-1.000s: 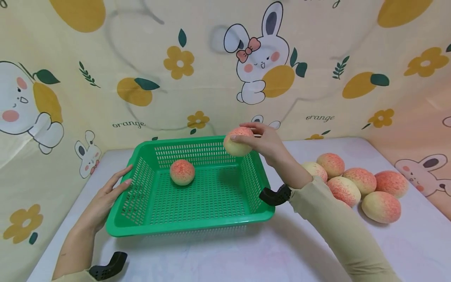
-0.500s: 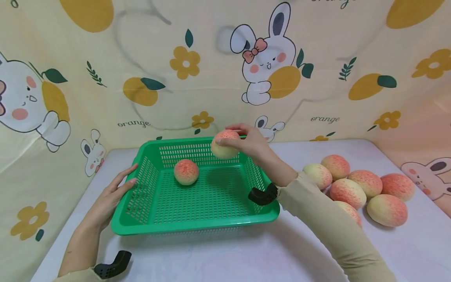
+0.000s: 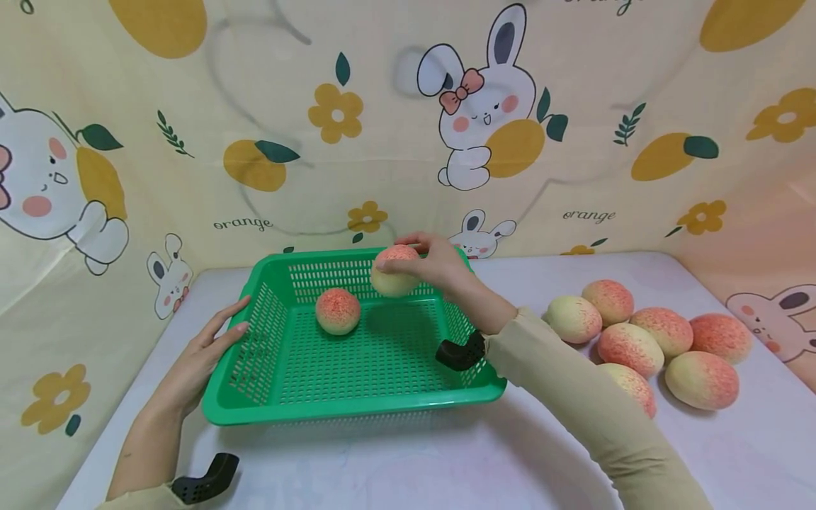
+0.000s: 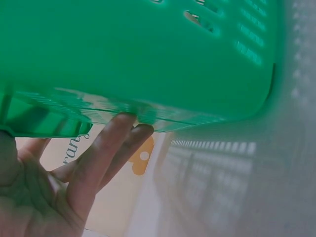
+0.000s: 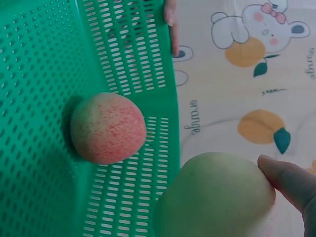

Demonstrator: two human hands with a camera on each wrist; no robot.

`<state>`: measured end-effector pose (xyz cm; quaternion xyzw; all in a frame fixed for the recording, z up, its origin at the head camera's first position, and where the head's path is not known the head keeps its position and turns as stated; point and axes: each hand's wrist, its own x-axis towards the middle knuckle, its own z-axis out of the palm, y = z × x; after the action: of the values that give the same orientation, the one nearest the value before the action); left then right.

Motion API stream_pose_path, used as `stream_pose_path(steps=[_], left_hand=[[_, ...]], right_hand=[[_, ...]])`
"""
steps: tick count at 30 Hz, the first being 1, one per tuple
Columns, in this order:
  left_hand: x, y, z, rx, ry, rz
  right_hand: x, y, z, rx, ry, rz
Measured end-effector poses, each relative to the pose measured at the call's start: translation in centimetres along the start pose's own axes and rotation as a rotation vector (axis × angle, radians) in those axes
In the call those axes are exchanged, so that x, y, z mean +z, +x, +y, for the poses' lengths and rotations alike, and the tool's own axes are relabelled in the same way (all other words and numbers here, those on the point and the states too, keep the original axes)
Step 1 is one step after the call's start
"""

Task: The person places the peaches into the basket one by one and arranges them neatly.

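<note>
My right hand (image 3: 440, 265) holds a peach (image 3: 389, 280), pale below and red-speckled on top, over the back right part of a green plastic basket (image 3: 357, 407). In the right wrist view the held peach (image 5: 212, 197) shows its pale side, with the thumb against it. Another peach (image 3: 338, 312) sits inside the basket, towards the back left. My left hand (image 3: 197, 361) rests against the basket's left rim. In the left wrist view fairly straight fingers (image 4: 106, 150) touch the basket's outer wall (image 4: 148, 59).
Several peaches (image 3: 631, 349) lie grouped on the white table (image 3: 357, 467), to the right of the basket. A cloth (image 3: 382, 106) printed with rabbits and oranges hangs behind and at the sides.
My right hand has carried its peach leftwards over the basket and slightly lower. My left hand stays at the left rim. The view has shifted a little.
</note>
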<state>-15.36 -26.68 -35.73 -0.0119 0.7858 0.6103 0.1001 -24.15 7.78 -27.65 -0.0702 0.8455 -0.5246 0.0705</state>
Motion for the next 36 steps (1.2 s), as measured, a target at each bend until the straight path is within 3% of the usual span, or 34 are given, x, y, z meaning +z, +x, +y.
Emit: stream_pose_path(steps=[6,19,25,33,36], left_hand=[[-0.1,0.0,-0.3,0.018,-0.029,-0.016],[-0.1,0.2,-0.3,0.019,0.001,-0.005],[-0.1,0.2,-0.4,0.019,-0.003,0.005],[0.1,0.2,-0.5,0.02,-0.015,0.002],[-0.1,0.2,-0.5,0.018,-0.015,0.007]], right_hand=[[0.9,0.4,0.6,0.019,0.026,-0.019],[2.7,1.5,1.2,0.119,-0.025,-0.048],[3.3,2.3,1.3,0.126,-0.094,-0.044],[4.3,3.5,2.1,0.217,-0.181,-0.069],[4.6,3.7,2.4,0.205,-0.213,-0.068]])
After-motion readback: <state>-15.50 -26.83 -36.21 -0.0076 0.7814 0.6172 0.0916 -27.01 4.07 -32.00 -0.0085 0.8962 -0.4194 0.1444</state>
